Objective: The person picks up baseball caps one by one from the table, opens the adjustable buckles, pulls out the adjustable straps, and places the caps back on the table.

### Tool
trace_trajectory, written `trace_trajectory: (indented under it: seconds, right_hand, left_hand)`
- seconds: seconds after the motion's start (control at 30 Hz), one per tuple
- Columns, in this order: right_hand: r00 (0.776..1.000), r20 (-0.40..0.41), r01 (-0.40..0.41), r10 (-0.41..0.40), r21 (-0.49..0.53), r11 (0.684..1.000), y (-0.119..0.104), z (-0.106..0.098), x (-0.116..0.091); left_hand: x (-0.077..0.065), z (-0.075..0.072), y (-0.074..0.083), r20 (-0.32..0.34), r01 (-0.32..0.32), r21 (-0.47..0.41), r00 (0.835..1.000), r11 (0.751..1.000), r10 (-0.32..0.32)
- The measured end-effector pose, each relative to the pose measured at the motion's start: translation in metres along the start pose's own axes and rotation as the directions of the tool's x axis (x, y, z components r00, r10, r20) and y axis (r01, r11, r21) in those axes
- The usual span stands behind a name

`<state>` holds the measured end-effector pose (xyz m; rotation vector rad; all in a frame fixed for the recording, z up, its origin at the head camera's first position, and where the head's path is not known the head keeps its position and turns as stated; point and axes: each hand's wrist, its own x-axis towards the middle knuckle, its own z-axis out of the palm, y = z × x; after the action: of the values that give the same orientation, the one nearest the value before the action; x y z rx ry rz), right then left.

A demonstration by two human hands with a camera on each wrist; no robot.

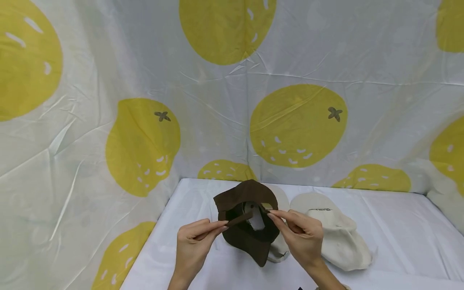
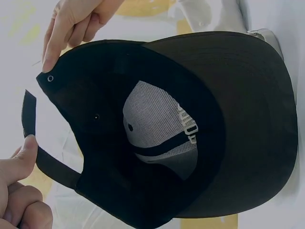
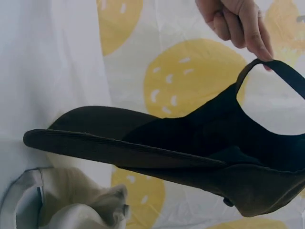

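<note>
A dark brown baseball cap [image 1: 246, 191] is held up between both hands, its inside facing the head camera and its brim pointing down. My left hand [image 1: 195, 241] pinches the cap's loose back strap [image 2: 55, 167] between thumb and fingers; the strap's free end sticks out past the fingertips. On the other side of the back opening, my right hand [image 1: 302, 233] pinches the corner of the cap's edge, near a small eyelet [image 2: 50, 78]. The strap's end and that corner are apart. Inside the crown shows a pale mesh lining [image 2: 155, 109] with a light label.
A cream cap [image 1: 340, 229] with dark lettering lies on the white-covered table [image 1: 406, 233] to the right. Another pale cap [image 1: 279, 245] lies partly hidden behind the brown one. Lemon-print cloth [image 1: 217, 100] hangs behind and at the left.
</note>
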<state>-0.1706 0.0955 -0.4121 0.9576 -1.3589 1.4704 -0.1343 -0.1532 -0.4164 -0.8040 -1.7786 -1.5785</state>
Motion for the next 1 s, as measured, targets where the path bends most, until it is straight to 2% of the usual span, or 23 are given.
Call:
trace_trajectory:
  seconds: [0.2,0.4,0.6,0.77,1.0]
  right_hand:
    - [0.99,0.032,-0.137,0.135,0.067,0.988,-0.004,-0.008,-0.006]
    - [0.978,0.069,-0.205,0.199,0.115,0.972,-0.007,-0.014,-0.01]
    - [0.963,0.145,-0.254,0.228,0.199,0.946,-0.009,-0.021,-0.016]
    - [0.936,0.228,-0.321,0.267,0.246,0.915,-0.013,-0.028,-0.02]
    - [0.922,0.289,-0.341,0.259,0.286,0.895,-0.016,-0.034,-0.023]
  left_hand:
    - [0.0,0.0,0.004,0.013,0.014,-0.037,1.0,0.999,-0.014]
    - [0.0,0.0,0.009,0.026,0.028,-0.05,0.999,0.998,-0.027]
    - [-0.001,-0.002,0.015,0.096,0.067,-0.044,0.993,0.997,-0.062]
    - [-0.001,-0.004,0.019,0.154,0.044,-0.024,0.987,0.999,-0.04]
    - [-0.001,-0.006,0.022,0.193,0.044,-0.049,0.981,0.998,-0.034]
